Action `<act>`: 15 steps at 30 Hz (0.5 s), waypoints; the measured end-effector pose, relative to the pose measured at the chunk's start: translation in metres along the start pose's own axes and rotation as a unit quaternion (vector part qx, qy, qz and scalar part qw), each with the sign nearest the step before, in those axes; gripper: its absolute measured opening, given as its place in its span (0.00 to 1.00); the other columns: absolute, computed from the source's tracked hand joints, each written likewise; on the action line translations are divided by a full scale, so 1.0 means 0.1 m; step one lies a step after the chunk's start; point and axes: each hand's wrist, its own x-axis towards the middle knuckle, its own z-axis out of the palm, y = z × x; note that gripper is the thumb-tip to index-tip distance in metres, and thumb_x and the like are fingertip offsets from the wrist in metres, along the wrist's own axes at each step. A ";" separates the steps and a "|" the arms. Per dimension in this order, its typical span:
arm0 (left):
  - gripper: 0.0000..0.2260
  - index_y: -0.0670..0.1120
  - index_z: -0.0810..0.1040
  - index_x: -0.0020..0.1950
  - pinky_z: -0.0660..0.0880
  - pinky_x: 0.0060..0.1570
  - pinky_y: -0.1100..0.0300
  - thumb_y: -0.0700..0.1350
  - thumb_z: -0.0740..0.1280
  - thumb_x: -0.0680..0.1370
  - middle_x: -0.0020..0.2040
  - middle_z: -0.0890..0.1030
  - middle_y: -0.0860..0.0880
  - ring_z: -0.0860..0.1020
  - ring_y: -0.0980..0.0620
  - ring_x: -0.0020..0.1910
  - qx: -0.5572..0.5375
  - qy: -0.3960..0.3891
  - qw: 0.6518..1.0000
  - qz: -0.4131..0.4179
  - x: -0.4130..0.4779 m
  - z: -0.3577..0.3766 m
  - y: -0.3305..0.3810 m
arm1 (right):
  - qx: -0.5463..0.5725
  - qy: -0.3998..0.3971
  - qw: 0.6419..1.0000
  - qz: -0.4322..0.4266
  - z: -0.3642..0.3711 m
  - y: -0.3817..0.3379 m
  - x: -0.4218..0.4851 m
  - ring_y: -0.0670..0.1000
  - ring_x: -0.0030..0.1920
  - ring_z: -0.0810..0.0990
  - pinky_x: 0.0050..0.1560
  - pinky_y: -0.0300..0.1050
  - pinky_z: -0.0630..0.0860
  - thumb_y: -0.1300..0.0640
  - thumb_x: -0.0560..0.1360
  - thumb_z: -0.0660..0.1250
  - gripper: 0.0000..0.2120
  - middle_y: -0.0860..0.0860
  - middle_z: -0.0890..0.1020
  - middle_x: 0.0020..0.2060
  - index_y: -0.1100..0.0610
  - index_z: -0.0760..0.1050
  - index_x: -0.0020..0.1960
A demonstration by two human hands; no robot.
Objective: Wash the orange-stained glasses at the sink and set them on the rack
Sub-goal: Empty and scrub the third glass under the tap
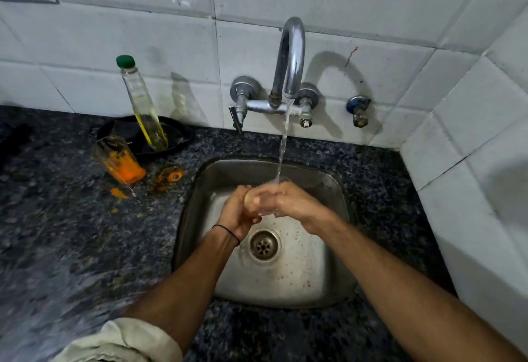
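1 glass (pixel 270 210) under running tap (pixel 290 55) — left hand (pixel 238 214), right hand (pixel 298 203) fingers (pixel 261 194) curled round it | 2nd glass (pixel 118 158): orange dregs

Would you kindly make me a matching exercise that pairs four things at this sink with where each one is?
Things:
1. glass being washed
2. orange-stained glass
3. green-capped bottle
4. drain

Places:
A. on the counter, left of the sink
B. in the black dish
C. under the running water
D. in the sink's floor

Pairs: 1-C, 2-A, 3-B, 4-D.
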 end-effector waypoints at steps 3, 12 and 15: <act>0.14 0.42 0.78 0.47 0.65 0.23 0.63 0.49 0.57 0.79 0.36 0.78 0.44 0.73 0.51 0.30 -0.020 -0.049 0.998 -0.024 -0.08 0.02 0.03 | -0.001 0.136 0.990 0.035 0.14 0.00 0.12 0.52 0.42 0.85 0.49 0.47 0.80 0.50 0.77 0.70 0.14 0.56 0.87 0.41 0.62 0.83 0.46; 0.15 0.42 0.76 0.44 0.62 0.16 0.69 0.48 0.55 0.81 0.33 0.76 0.44 0.72 0.52 0.22 0.017 0.023 0.994 -0.103 -0.05 -0.01 0.14 | -0.181 0.000 0.981 -0.072 -0.02 0.01 -0.01 0.40 0.49 0.83 0.55 0.37 0.79 0.66 0.74 0.72 0.13 0.49 0.87 0.50 0.57 0.84 0.57; 0.12 0.45 0.75 0.41 0.62 0.22 0.65 0.47 0.57 0.80 0.34 0.72 0.46 0.68 0.54 0.25 0.021 0.079 0.996 0.034 -0.03 0.03 0.03 | 0.038 0.066 0.997 0.020 0.12 0.00 0.00 0.41 0.39 0.83 0.40 0.37 0.76 0.63 0.76 0.70 0.07 0.55 0.87 0.46 0.58 0.83 0.53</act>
